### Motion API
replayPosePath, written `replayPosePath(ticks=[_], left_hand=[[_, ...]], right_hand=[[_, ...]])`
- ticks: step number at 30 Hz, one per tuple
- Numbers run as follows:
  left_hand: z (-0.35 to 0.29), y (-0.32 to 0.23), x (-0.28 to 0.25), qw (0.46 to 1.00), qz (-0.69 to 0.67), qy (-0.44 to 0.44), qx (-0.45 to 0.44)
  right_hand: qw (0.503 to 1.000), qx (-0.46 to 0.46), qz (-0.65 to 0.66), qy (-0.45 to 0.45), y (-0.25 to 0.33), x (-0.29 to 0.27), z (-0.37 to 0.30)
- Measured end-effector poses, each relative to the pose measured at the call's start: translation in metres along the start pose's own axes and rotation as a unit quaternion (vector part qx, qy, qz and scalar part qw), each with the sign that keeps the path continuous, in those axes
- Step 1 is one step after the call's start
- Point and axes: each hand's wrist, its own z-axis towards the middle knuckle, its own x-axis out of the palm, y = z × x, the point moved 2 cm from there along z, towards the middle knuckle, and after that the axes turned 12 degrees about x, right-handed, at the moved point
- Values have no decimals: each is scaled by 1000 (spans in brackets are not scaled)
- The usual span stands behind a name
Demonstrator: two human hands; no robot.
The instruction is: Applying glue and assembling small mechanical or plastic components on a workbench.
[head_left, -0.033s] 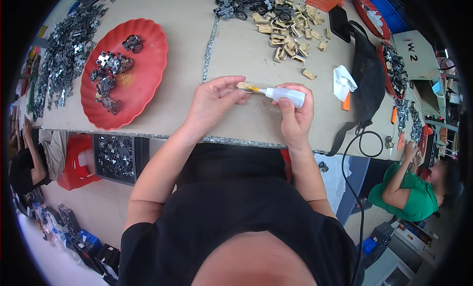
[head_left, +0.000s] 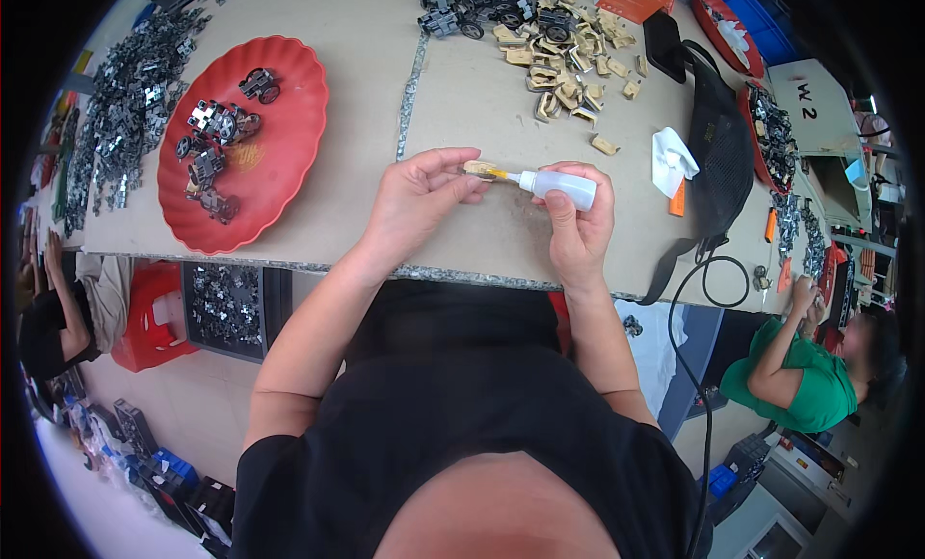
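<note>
Pinched between thumb and fingers of my left hand (head_left: pixel 420 200) is a small beige plastic part (head_left: pixel 479 169), held above the table. My right hand (head_left: pixel 582 212) is wrapped round a small white squeeze bottle (head_left: pixel 559 187), which lies tilted almost level. The bottle's narrow yellowish nozzle (head_left: pixel 501 174) points left and meets the beige part; whether it touches or sits just inside cannot be made out. Beyond my hands lies a pile of similar beige parts (head_left: pixel 554 77), with one loose beige part (head_left: pixel 604 145) closer to me.
To the left, a red scalloped plate (head_left: pixel 279 164) holds several dark wheeled toy pieces. Further left spreads a heap of grey parts (head_left: pixel 130 106). On the right lie a white tissue (head_left: pixel 672 162), a black bag (head_left: pixel 723 154) and a dark phone (head_left: pixel 663 46). A person in green (head_left: pixel 800 376) works at far right.
</note>
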Motion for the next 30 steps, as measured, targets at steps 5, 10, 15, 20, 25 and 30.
replayPosePath(ticks=[5, 10, 15, 20, 25, 30], left_hand=[[2, -1, 0, 1000, 2, 3, 4], [6, 0, -2, 1000, 19, 8, 6], [6, 0, -2, 1000, 27, 8, 6], [6, 1, -2, 1000, 19, 6, 6], [6, 0, -2, 1000, 17, 5, 0], [6, 1, -2, 1000, 17, 2, 4]], right_hand=[[1000, -2, -27, 2, -1, 0, 2], [999, -7, -41, 2, -4, -1, 6], [1000, -6, -28, -1, -4, 0, 7], [999, -23, -46, -10, -3, 1, 7], [989, -83, -122, -1, -5, -2, 7], [984, -111, -136, -24, -4, -1, 7]])
